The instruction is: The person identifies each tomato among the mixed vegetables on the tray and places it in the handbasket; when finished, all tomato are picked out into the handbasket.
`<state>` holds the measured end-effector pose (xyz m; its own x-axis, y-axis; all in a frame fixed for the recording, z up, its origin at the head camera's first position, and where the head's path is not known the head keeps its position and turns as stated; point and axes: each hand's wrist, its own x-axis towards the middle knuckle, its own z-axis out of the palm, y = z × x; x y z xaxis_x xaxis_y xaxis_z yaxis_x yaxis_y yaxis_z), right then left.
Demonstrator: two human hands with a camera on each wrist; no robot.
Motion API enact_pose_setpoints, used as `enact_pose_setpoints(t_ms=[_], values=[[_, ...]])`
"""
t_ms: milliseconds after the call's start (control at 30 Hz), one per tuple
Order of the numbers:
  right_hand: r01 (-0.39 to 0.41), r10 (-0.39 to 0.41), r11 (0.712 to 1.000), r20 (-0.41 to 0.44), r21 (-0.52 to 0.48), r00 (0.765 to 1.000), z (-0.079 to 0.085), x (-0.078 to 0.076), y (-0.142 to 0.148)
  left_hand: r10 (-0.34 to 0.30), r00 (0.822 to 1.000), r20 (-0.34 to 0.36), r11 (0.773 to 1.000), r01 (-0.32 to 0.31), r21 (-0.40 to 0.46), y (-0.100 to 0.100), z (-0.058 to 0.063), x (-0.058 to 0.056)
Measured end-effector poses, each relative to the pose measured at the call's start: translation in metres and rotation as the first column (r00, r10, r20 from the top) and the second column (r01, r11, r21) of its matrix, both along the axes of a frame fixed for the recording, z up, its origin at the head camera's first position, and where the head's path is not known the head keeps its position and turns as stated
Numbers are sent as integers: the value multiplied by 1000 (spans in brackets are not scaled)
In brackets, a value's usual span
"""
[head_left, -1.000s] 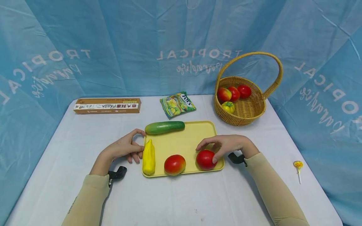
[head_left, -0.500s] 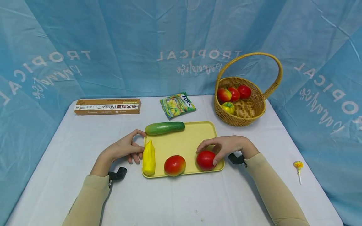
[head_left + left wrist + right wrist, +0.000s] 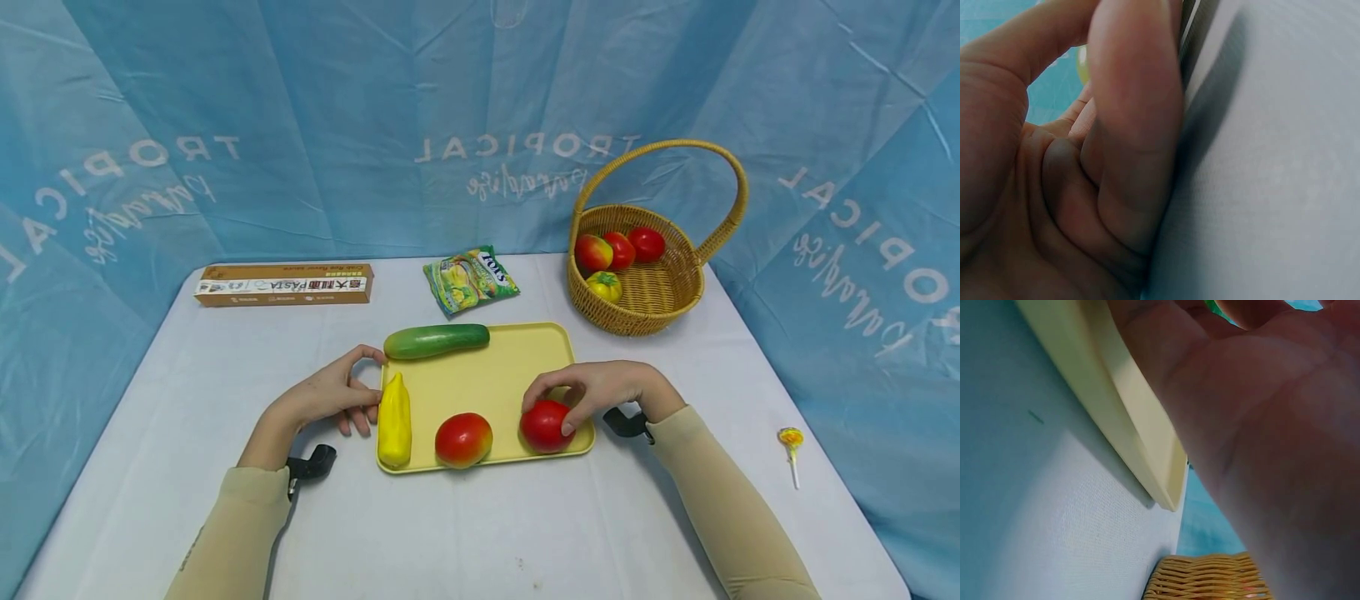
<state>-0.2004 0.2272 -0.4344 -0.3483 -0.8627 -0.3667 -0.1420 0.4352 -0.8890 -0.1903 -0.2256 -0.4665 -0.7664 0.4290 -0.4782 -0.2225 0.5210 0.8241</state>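
Observation:
A yellow tray (image 3: pixel 517 358) lies mid-table. My right hand (image 3: pixel 607 385) grips a smooth red tomato (image 3: pixel 543 428) in its right front corner, thumb on the near side and fingers curled over the far side. At the opposite end my left hand (image 3: pixel 330 392) rests on the table, index finger and thumb touching the tray's left rim, a gap between them. Just inside that rim stands a long yellow fruit (image 3: pixel 395 429). A red-and-yellow mango (image 3: pixel 463 440) sits near the front edge, and a green cucumber (image 3: pixel 435 341) lies along the back left. The right wrist view hides the tomato behind the palm.
A wicker basket (image 3: pixel 633 321) with a tall handle stands back right, holding several red and yellow fruits or vegetables. Along the back lie a pasta box (image 3: pixel 285 284) and a green snack bag (image 3: pixel 471 280). A lollipop (image 3: pixel 791 442) lies far right. A blue curtain hangs behind.
The right fingers have shifted very slightly on the tomato. The left hand and the things on the tray stay where they were.

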Motion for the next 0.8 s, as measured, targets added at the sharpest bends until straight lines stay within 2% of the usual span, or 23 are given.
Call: enact_pose_setpoints(t_ms=[233, 400, 533, 667, 733, 800], values=[[5, -5, 1000, 9, -20, 1000, -1, -1, 0, 2, 1000, 4, 1000, -2, -8, 0, 1, 1], [47, -47, 998, 0, -43, 999, 1, -2, 3, 3, 1000, 1, 1000, -3, -10, 1, 1, 0], [109, -110, 991, -6, -80, 994, 7, -4, 9, -1, 1000, -3, 1000, 1, -7, 1, 2, 0], [171, -179, 977, -55, -129, 982, 20, -8, 14, 0, 1000, 1, 1000, 0, -3, 1, 2, 0], [216, -231, 964, -87, -153, 969, 29, -11, 15, 2, 1000, 3, 1000, -2, -3, 1, 2, 1], [283, -305, 943, -111, -175, 946, 38, -15, 16, 4, 1000, 6, 1000, -4, -4, 1, 2, 1]])
